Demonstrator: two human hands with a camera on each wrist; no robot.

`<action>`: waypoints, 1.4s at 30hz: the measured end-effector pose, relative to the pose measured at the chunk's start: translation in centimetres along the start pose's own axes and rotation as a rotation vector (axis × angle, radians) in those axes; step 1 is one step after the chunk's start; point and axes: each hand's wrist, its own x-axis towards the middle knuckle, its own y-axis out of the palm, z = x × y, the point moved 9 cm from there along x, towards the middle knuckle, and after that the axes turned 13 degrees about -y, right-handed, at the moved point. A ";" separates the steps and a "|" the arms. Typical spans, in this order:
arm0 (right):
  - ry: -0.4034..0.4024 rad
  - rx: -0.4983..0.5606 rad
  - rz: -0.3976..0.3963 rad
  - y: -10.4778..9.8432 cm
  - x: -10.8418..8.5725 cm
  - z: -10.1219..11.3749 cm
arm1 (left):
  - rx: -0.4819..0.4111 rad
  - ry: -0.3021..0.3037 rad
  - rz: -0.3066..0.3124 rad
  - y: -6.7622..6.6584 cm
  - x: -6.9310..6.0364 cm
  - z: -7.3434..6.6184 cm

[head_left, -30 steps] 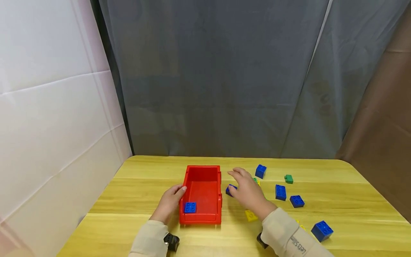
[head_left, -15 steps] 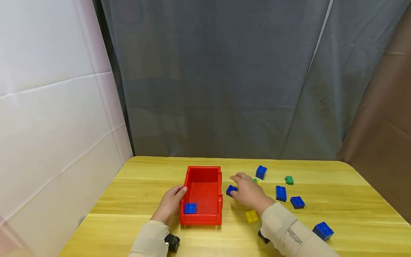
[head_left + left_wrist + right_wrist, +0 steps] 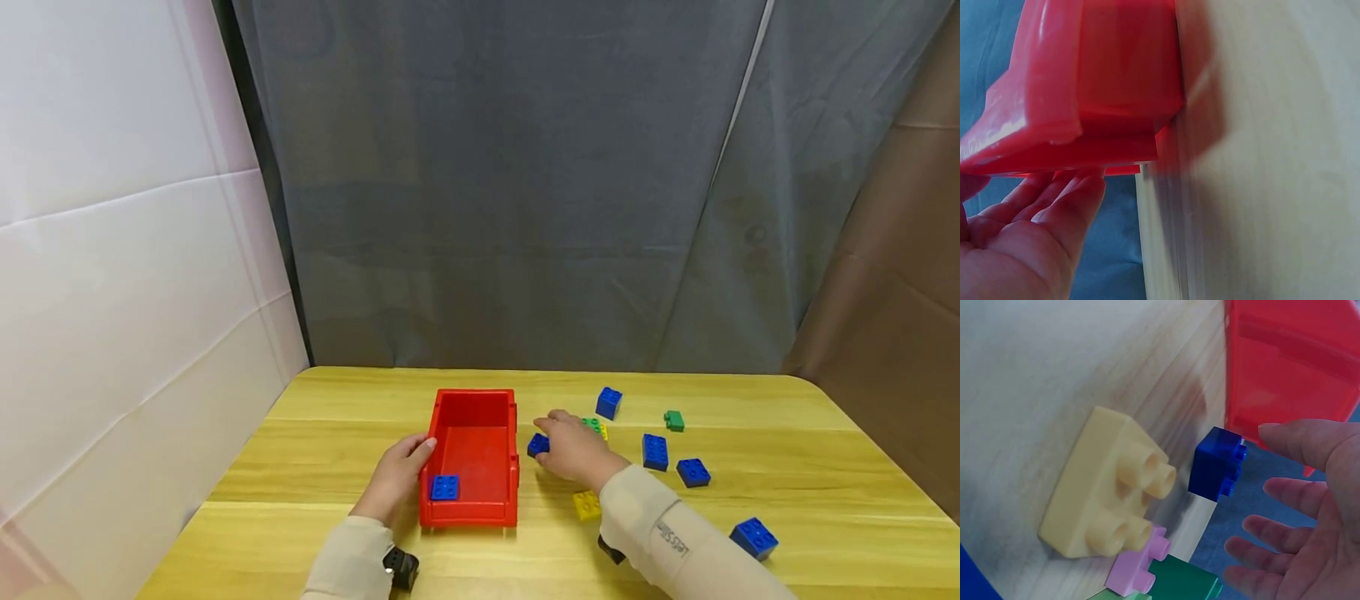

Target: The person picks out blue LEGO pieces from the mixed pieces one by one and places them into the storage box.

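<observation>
1 blue brick lies between red bin and nearer right hand — spread, gripping nothing (left hand grips bin).

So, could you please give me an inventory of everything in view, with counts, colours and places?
Storage bin: one, red, on the table
Blue toy bricks: six in the head view, blue, one inside the bin, five on the table to its right
Green toy bricks: at least two, green, right of the bin, one partly hidden
Yellow toy bricks: at least two, yellow, right of the bin, partly hidden
Pink toy brick: one, pink, seen only from the right wrist
Table: one, light wood, beneath everything
Cloths: grey behind, white left, brown right
Wrist cameras: two, black, at the wrists
Sleeves: two, beige, on the forearms
Left hand: one, holding the bin's left side
Right hand: one, beside a blue brick
</observation>
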 end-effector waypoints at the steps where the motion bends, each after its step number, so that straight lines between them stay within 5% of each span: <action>1: 0.000 -0.001 0.003 0.1 0.0 0.0 | -0.001 0.002 -0.002 0.0 0.0 0.0; 18: 0.003 -0.027 0.063 1.8 0.5 -0.3 | 0.003 -0.040 -0.002 0.2 0.2 0.6; 42: -0.052 -0.037 0.007 1.8 0.7 0.0 | 0.013 -0.039 -0.013 0.0 0.0 0.4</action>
